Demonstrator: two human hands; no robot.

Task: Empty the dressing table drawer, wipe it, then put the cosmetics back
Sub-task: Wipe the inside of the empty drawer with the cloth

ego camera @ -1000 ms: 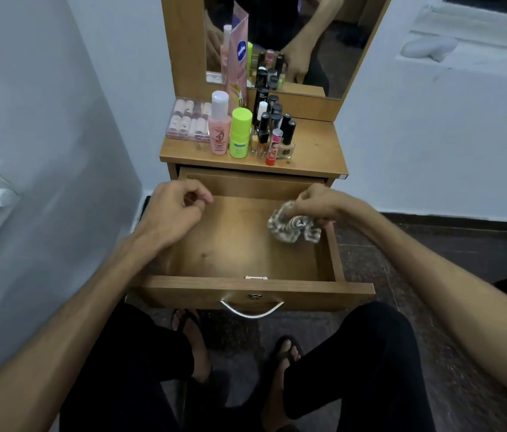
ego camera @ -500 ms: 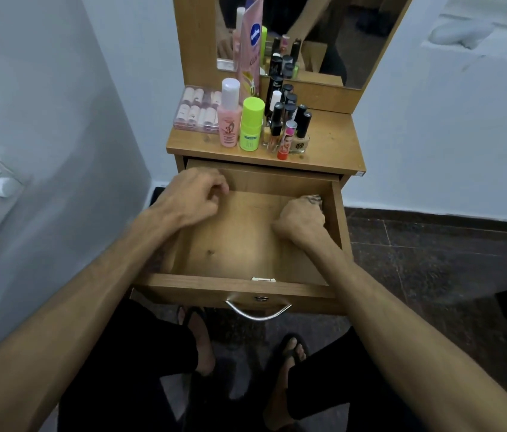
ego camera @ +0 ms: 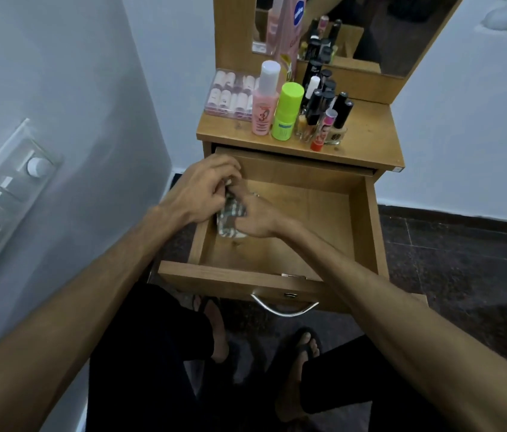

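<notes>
The wooden drawer (ego camera: 370,219) is pulled out, and only a patterned cloth (ego camera: 230,218) lies in it, bunched at its left side. My right hand (ego camera: 256,218) grips the cloth against the drawer floor. My left hand (ego camera: 205,194) hovers at the drawer's left wall with curled fingers touching the top of the cloth. The cosmetics stand on the dressing table top (ego camera: 367,132): a pink bottle (ego camera: 264,104), a green bottle (ego camera: 288,112), several dark nail polish bottles (ego camera: 323,101), a small red-based bottle (ego camera: 322,132) and a clear box of nail tips (ego camera: 230,95).
A mirror (ego camera: 370,29) rises behind the table top, with a tall pink tube (ego camera: 291,35) leaning on it. A wall with a switch plate (ego camera: 6,198) is close on the left. My knees and sandalled feet (ego camera: 298,369) are under the drawer's metal handle (ego camera: 283,307).
My right hand has carried the cloth from the drawer's right side to its left side. My left hand has stayed at the left wall and now meets the cloth.
</notes>
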